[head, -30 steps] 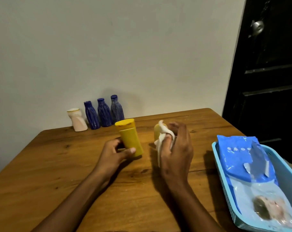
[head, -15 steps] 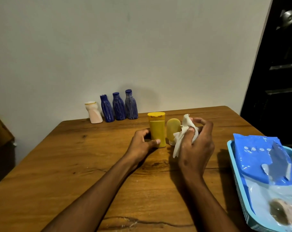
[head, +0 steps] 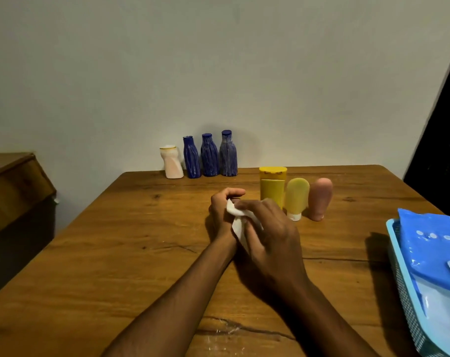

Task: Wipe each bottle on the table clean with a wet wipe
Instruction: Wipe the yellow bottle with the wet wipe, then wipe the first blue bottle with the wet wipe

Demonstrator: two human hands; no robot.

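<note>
At frame centre, both hands meet over the wooden table (head: pixel 115 253). The left hand (head: pixel 222 212), fingers curled, and the right hand (head: pixel 270 235) together pinch a crumpled white wet wipe (head: pixel 235 217).

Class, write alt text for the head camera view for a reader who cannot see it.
Two hands, left hand and right hand, hold a white wet wipe together above a wooden table. Seven bottles stand beyond them, and a blue basket sits at the right.

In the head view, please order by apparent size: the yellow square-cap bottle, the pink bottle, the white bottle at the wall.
1. yellow square-cap bottle
2. pink bottle, close behind
3. white bottle, smallest; it stands farther away, so its true size is unsure.
</note>
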